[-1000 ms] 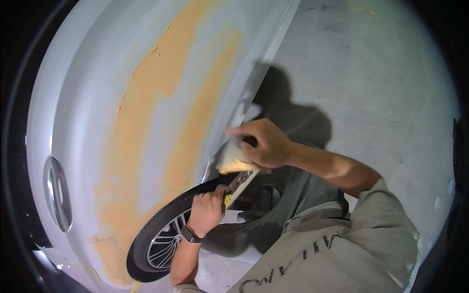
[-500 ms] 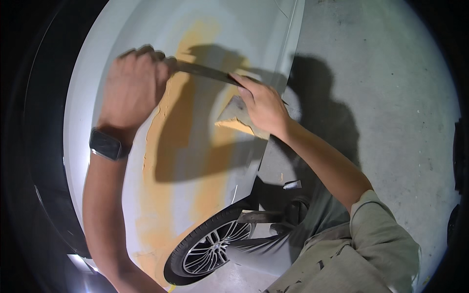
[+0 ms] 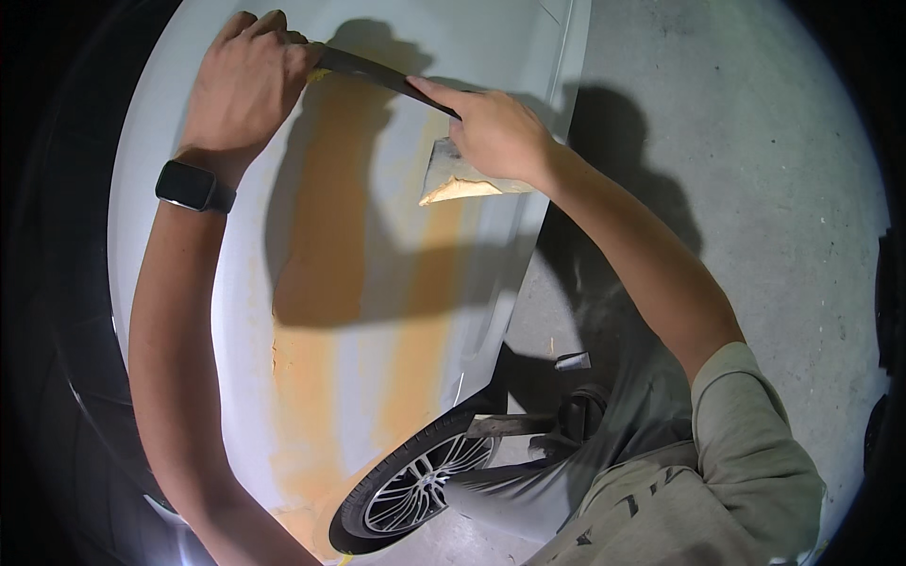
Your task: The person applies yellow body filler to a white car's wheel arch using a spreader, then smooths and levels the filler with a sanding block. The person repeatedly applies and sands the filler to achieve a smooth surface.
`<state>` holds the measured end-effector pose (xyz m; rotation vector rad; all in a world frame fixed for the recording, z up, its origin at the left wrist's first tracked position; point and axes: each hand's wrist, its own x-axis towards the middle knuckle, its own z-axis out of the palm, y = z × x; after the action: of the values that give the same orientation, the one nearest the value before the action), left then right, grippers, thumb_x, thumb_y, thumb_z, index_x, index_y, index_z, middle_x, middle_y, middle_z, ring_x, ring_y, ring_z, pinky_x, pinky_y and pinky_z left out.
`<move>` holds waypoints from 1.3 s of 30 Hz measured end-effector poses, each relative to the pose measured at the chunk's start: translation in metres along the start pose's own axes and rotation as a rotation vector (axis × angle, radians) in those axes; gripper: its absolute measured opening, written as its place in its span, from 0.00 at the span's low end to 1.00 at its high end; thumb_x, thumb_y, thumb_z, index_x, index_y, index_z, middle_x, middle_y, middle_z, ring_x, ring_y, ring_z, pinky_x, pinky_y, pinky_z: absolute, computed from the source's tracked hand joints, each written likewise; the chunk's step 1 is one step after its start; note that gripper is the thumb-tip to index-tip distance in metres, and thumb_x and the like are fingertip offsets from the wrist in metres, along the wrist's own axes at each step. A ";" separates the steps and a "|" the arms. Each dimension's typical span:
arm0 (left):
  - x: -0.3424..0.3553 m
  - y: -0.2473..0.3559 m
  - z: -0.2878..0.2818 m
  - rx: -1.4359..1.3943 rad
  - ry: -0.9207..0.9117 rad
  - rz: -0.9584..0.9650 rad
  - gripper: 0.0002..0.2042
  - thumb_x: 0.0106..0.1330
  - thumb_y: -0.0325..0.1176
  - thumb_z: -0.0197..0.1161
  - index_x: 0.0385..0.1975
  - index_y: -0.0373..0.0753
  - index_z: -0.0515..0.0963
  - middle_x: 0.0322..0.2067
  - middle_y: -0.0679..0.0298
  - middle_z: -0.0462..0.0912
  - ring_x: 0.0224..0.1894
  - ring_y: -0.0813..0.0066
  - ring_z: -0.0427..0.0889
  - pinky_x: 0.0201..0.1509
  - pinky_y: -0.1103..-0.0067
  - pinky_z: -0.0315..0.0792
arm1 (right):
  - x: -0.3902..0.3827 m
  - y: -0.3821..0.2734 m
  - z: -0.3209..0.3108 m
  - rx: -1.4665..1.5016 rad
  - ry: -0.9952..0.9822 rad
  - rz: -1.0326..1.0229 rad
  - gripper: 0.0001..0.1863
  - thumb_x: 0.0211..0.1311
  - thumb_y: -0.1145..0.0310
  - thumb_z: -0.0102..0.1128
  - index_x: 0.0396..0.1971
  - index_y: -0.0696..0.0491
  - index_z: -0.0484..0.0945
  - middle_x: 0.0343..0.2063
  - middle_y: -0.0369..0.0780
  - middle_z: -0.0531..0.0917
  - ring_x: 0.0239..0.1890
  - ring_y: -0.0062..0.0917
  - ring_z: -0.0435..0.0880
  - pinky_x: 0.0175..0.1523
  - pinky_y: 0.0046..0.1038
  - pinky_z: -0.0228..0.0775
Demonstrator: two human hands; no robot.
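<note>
A long dark flexible blade [image 3: 377, 74] lies flat against the white car body panel [image 3: 236, 311], across a patch of orange filler [image 3: 326, 226]. My left hand [image 3: 247, 80] grips the blade's left end; a black watch sits on that wrist. My right hand [image 3: 495, 132] presses a finger on the blade's right end and also holds a flat board [image 3: 451, 177] with orange filler along its edge. Shadows of both hands fall on the filler patch.
The car's wheel [image 3: 415, 486] with a spoked rim shows low in the middle. Grey concrete floor [image 3: 755, 170] spreads to the right of the panel. My bent leg in grey trousers [image 3: 604, 453] is beside the wheel.
My left hand rose from down by the wheel to the upper panel and took the blade's left end. The right hand moved up with it, still carrying the board.
</note>
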<state>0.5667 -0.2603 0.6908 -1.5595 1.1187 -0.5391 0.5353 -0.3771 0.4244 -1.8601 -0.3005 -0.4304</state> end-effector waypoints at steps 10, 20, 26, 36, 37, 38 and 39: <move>-0.050 0.020 -0.015 -0.139 0.142 0.003 0.13 0.68 0.33 0.58 0.41 0.39 0.89 0.42 0.64 0.93 0.43 0.67 0.82 0.54 0.71 0.71 | -0.033 -0.027 0.031 0.132 -0.052 0.064 0.40 0.65 0.79 0.55 0.77 0.36 0.67 0.57 0.44 0.87 0.31 0.44 0.85 0.47 0.42 0.81; -0.165 0.075 -0.057 -0.093 0.069 -0.091 0.17 0.62 0.32 0.65 0.51 0.38 0.87 0.46 0.62 0.91 0.45 0.66 0.83 0.58 0.69 0.71 | -0.112 -0.072 0.087 0.118 -0.075 -0.036 0.43 0.63 0.79 0.58 0.78 0.34 0.65 0.54 0.51 0.85 0.52 0.51 0.85 0.60 0.44 0.80; -0.237 0.103 -0.083 -0.119 0.010 -0.168 0.20 0.62 0.31 0.66 0.56 0.41 0.86 0.50 0.64 0.90 0.46 0.66 0.83 0.59 0.67 0.72 | -0.165 -0.108 0.112 0.180 -0.131 -0.065 0.43 0.62 0.80 0.61 0.77 0.36 0.66 0.60 0.49 0.82 0.54 0.51 0.84 0.61 0.44 0.80; -0.363 0.156 -0.142 -0.073 -0.158 -0.269 0.21 0.64 0.28 0.66 0.58 0.46 0.87 0.53 0.67 0.91 0.41 0.72 0.85 0.55 0.71 0.74 | -0.249 -0.172 0.158 0.030 -0.307 -0.125 0.47 0.62 0.72 0.67 0.80 0.30 0.59 0.63 0.62 0.77 0.34 0.50 0.90 0.47 0.45 0.88; -0.372 0.159 -0.147 -0.077 -0.171 -0.264 0.20 0.65 0.28 0.65 0.57 0.45 0.88 0.52 0.65 0.91 0.40 0.73 0.84 0.54 0.72 0.73 | -0.255 -0.177 0.161 0.024 -0.313 -0.142 0.48 0.63 0.70 0.67 0.81 0.29 0.57 0.64 0.63 0.76 0.33 0.49 0.90 0.45 0.45 0.89; -0.381 0.163 -0.153 -0.071 -0.144 -0.249 0.19 0.66 0.29 0.64 0.56 0.44 0.88 0.52 0.65 0.91 0.39 0.73 0.84 0.54 0.72 0.73 | -0.261 -0.183 0.164 0.039 -0.367 -0.138 0.49 0.64 0.69 0.67 0.82 0.27 0.54 0.65 0.64 0.75 0.30 0.44 0.90 0.40 0.43 0.89; -0.387 0.166 -0.159 -0.071 -0.153 -0.254 0.18 0.66 0.29 0.63 0.56 0.44 0.88 0.53 0.64 0.91 0.38 0.74 0.83 0.53 0.72 0.73 | -0.265 -0.187 0.166 0.017 -0.426 -0.133 0.49 0.66 0.68 0.67 0.82 0.26 0.54 0.65 0.64 0.75 0.28 0.41 0.90 0.36 0.40 0.89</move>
<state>0.2009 0.0016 0.6679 -1.7866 0.8373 -0.5419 0.2438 -0.1578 0.4211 -1.9112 -0.7153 -0.1144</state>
